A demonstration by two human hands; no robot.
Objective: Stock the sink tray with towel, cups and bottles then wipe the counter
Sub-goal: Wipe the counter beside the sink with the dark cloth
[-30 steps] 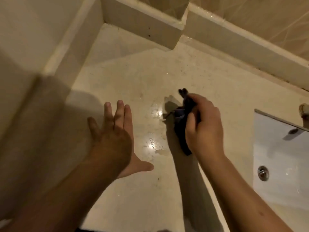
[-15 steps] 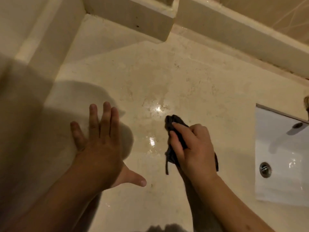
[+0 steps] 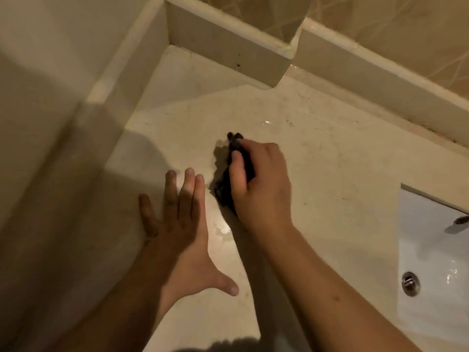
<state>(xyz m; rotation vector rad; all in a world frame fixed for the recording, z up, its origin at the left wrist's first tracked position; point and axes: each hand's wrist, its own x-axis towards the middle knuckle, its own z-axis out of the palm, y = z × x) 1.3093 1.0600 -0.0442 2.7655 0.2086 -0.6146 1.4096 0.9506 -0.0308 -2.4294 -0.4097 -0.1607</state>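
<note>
My right hand (image 3: 261, 184) grips dark cloth (image 3: 223, 189) on counter (image 3: 330, 161); left hand (image 3: 182, 224) flat, fingers straight, at 7 o'clock. Risk: wet patch, palm cld slip.

There were no words, numbers, labels or signs to read anywhere in the picture.
</note>
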